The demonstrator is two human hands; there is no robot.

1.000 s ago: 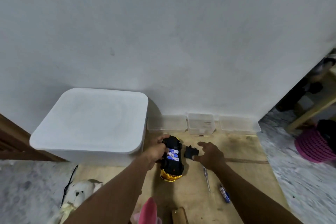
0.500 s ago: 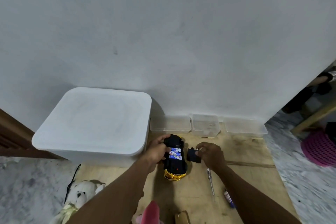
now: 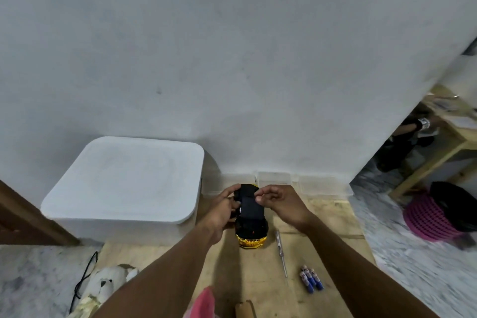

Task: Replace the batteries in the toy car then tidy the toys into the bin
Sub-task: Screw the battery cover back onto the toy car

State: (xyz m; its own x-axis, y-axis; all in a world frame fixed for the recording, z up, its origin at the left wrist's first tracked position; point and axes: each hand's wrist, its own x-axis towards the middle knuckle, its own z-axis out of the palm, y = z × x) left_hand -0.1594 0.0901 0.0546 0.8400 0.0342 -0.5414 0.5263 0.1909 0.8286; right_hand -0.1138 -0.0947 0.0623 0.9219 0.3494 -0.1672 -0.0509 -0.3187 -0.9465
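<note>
Seating the battery cover [image 3: 249,206] appears to be the current step. The toy car [image 3: 251,224] lies inverted on the board [image 3: 258,276]; the left hand [image 3: 222,210] grips its side, and the right hand [image 3: 281,201] pinches the cover with curled fingers. Next, probably: fasten it with the screwdriver [image 3: 281,253].

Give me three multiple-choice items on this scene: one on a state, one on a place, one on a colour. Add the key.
1. The white bin is:
A) closed by its lid
B) open, lid off
C) tipped on its side

2. The screwdriver lies:
A) on the bin
B) on the wooden board, between the toy car and the loose batteries
C) under the toy car

3. The toy car's near end is:
A) red
B) green
C) gold-yellow

Key: 1 A, the flat lid covers the whole top. 2 B, it rests on bare wood right of the car. 3 C, gold shows below the black underside.
</note>
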